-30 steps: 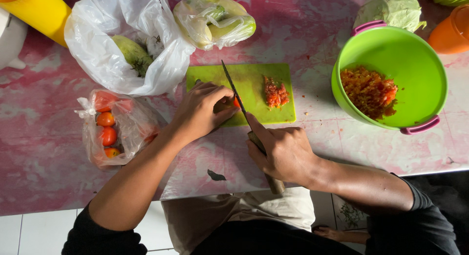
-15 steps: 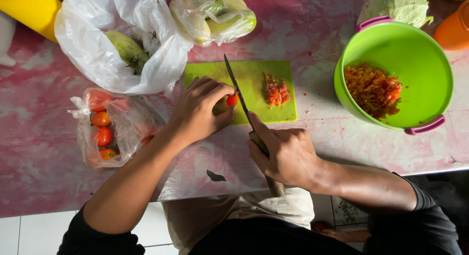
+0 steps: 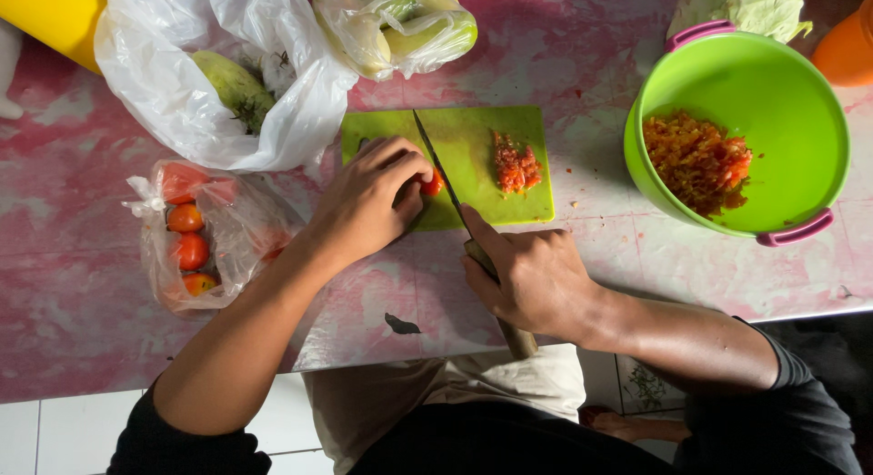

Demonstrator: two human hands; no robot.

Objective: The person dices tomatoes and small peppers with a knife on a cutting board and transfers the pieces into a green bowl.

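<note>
Left hand curled over a small red tomato piece on the green cutting board; fingers bent and pressed together, fingertips pinching the piece from the left side. Only a sliver of red shows past the fingertips.

Right hand wrapped tight round the wooden handle of the knife, fingers closed, forefinger laid along the top. The blade runs away from the body and stands just right of the left fingertips — touching or nearly touching the tomato piece.

Beyond the blade on the side away from the fingers: a heap of chopped tomato, apart from the blade.

Risks, as judged:
- The piece is small and likely wet; it could slip from under the pinch, and the edge would then meet the fingertips. The margin between blade and nails looks slim.
- The board sits on a smooth pink-mottled counter with nothing seen under it; a push could make it slide.
- The bag of whole tomatoes lies by the left wrist — an elbow shift could nudge it toward the counter edge.
- The green bowl of chopped red mix stands well right of the knife hand, no concern
</note>
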